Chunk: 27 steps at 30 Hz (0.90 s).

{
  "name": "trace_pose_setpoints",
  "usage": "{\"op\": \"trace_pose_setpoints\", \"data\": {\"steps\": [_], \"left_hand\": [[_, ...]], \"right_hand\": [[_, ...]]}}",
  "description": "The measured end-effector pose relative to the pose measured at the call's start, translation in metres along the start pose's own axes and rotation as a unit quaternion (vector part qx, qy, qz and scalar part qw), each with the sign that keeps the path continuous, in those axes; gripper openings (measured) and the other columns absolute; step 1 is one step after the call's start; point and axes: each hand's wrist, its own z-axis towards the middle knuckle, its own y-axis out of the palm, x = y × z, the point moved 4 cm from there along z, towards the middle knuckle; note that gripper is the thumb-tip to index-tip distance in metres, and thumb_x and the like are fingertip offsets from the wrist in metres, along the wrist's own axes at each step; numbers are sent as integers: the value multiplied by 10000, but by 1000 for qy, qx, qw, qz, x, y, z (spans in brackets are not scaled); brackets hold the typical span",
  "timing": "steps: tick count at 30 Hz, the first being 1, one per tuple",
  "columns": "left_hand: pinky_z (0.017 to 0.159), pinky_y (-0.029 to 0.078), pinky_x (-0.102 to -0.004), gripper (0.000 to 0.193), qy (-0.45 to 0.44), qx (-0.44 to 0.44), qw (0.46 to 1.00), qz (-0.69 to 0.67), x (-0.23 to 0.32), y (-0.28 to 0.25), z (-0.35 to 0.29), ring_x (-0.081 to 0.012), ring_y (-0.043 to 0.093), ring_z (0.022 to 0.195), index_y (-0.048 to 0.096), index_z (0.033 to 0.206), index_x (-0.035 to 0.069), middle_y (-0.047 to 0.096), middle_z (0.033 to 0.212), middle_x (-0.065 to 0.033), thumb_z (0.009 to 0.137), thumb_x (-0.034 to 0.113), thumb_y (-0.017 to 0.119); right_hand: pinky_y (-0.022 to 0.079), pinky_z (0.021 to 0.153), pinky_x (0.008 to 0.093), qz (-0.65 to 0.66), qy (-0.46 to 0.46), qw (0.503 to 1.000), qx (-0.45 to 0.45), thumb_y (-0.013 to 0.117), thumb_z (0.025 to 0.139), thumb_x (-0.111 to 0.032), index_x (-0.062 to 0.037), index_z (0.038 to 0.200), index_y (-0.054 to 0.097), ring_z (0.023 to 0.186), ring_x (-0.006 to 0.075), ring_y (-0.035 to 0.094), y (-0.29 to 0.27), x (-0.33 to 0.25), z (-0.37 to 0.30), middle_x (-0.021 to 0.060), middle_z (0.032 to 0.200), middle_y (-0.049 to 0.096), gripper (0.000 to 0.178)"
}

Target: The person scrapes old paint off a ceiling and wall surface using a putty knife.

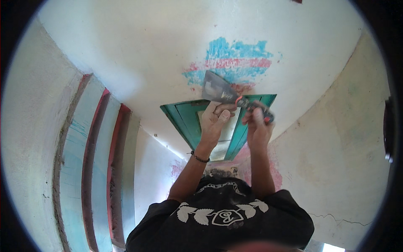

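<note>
A broad-bladed scraper (pixel 219 87) with a black and red handle is held up in front of the pale wall (pixel 172 50). My right hand (pixel 257 126) is closed around its handle. My left hand (pixel 215 123) has its fingers curled in at the blade's lower edge near the neck, seemingly gripping it; the exact contact is partly hidden. Dust or filler residue greys the blade. Just beyond the blade's tip, a patch of blue paint (pixel 235 49) crossed by a pink-red band shows on the wall, with ragged edges.
Below the scraper is a green-framed opening (pixel 180 121) with pale panes, partly behind my forearms. At the left, light-blue panels alternate with reddish ledges (pixel 94 155). A bare side wall (pixel 331 143) curves along the right, with a crack (pixel 336 218) low down.
</note>
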Motion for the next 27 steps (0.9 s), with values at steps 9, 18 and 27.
{"op": "trace_pose_setpoints", "data": {"steps": [9, 18, 27], "left_hand": [[766, 596, -324, 320, 39, 155, 985, -59, 33, -11, 33, -194, 695, 877, 551, 1247, -35, 674, 1079, -129, 1047, 214, 544], [717, 603, -310, 378, 20, 209, 976, -61, 59, -4, 51, -220, 715, 802, 565, 1211, -58, 686, 1001, -167, 1031, 274, 543], [694, 599, -297, 387, 26, 222, 974, -30, 66, -7, 47, -219, 720, 825, 558, 1212, -76, 684, 991, -163, 1021, 260, 543]], "right_hand": [[519, 658, 242, -246, -80, 950, -173, 662, 917, -54, 76, 1350, 542, 757, 119, 656, 37, 7, -42, 144, 957, 710, 468], [508, 608, 257, -343, -232, 874, -256, 671, 859, -114, 196, 1371, 451, 626, 140, 633, 71, 8, -37, 192, 912, 712, 638], [504, 570, 279, -313, -200, 890, -265, 634, 849, -72, 187, 1409, 418, 582, 173, 636, 78, 5, -48, 179, 808, 684, 653]]}}
